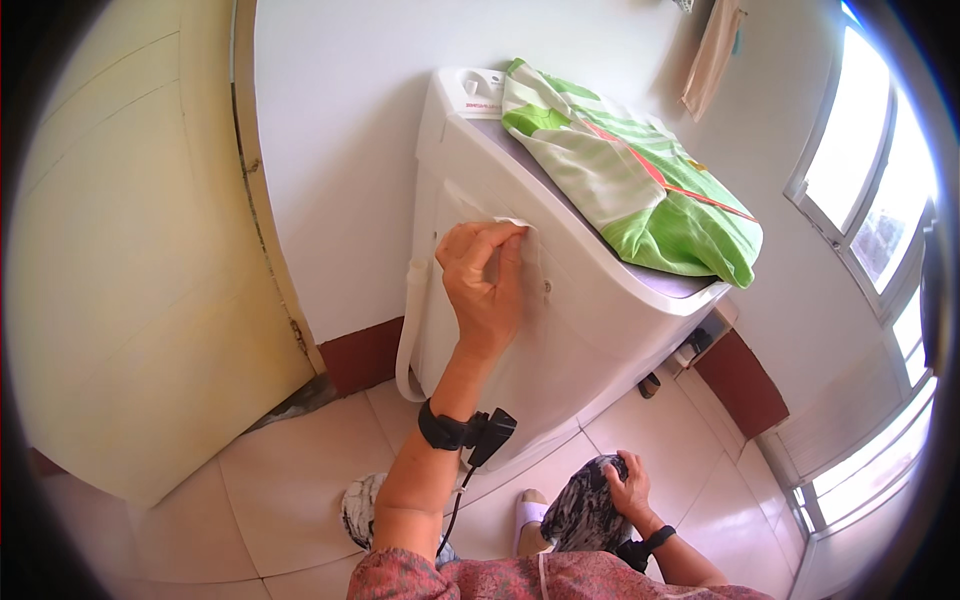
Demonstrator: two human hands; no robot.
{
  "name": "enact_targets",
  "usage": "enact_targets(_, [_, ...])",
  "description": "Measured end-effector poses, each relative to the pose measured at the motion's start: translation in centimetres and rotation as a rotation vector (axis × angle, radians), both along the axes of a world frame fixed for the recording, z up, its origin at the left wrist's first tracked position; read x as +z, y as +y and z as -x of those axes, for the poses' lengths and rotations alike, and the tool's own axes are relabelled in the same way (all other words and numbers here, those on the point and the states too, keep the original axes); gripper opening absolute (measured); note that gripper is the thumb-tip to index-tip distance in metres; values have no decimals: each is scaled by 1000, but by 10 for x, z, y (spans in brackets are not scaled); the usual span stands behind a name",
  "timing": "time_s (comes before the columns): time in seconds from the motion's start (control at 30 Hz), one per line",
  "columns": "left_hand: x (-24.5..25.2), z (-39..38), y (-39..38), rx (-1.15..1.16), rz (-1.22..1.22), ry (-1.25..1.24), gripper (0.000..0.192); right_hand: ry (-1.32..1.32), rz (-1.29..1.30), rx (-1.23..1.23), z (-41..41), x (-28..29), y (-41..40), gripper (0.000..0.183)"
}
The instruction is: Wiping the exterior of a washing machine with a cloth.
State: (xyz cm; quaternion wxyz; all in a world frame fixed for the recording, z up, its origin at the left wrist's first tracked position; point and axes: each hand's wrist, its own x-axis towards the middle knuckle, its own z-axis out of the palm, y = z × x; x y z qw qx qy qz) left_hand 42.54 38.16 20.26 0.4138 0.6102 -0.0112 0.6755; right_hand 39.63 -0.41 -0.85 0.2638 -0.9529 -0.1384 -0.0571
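Observation:
Raised against the side of a white washing machine point(600, 322), my left hand point(484, 281) pinches a thin white sheet or film point(514, 222) between thumb and fingers. What the sheet is cannot be told. My right hand point(630, 484) rests on my right knee, over black-and-white patterned trousers point(589, 510); it holds no visible object. A green and white striped cloth point(630, 165) with red trim lies folded on top of the machine, partly over its lid. Dark bands with devices are strapped to both wrists.
A pale yellow door point(150, 262) stands at the left. A white drain hose point(411, 330) hangs beside the machine. Behind it, at the right, are a low shelf point(705, 334) and a dark shoe point(649, 385). Windows point(847, 127) line the right wall, and a beige cloth point(712, 56) hangs near them.

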Motion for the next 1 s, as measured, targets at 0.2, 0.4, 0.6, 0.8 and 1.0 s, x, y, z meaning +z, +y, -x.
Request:
enact_targets(0.2, [-6, -9, 12, -93, 111, 10, 13, -35, 1, 14, -1, -1, 5, 43])
enact_targets(0.4, [-3, -14, 19, -184, 140, -57, 17, -29, 1, 7, 0, 0, 2, 43])
enact_targets(0.6, [-5, 0, 0, -158, -15, -15, 13, -23, -11, 11, -2, 0, 1, 43])
enact_targets(0.8, [-20, -6, -6, -196, 110, -48, 16, -25, -9, 18, -2, 0, 7, 43])
enact_targets(1.0, [-5, -2, -2, -173, 152, 14, 25, -30, -11, 5, -2, -2, 2, 43])
